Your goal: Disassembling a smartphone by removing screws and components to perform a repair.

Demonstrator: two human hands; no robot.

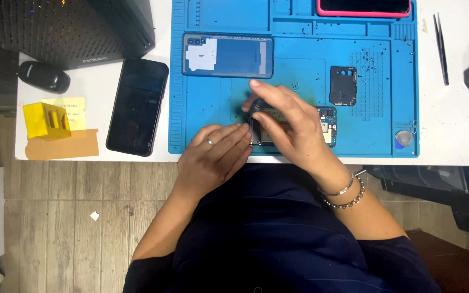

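Seen from the head camera, a person in dark clothing is working over an opened phone [321, 126] lying on the blue mat [294, 65], close to the mat's front edge and just right of its middle. The right hand [289, 122], wearing two bracelets at the wrist, is gripping a small dark tool [257, 108] between thumb and fingers and pressing it down at the phone's left end, covering most of the device; only the circuit board at its right end is showing. The left hand [215, 157], a ring on one finger, is lying flat and loosely spread at the mat's front edge, its fingertips [242, 130] touching the phone's left side and holding nothing.

Behind the hands, a back cover [228, 55] is lying inner face up near the mat's rear left corner. A small black plate [343, 86] is sitting right of centre, and a pink-edged phone [363, 7] is resting at the mat's rear edge. A small round cap [404, 138] is sitting at the mat's front right corner.

On the white desk [451, 130], left of the mat, a black phone [137, 106] is lying screen up. Further left, a yellow block [46, 120] is standing on yellow notes by a strip of tape, and a black mouse [44, 76] is sitting before a black case [71, 30] at the rear left corner. Tweezers [441, 49] are lying right of the mat.
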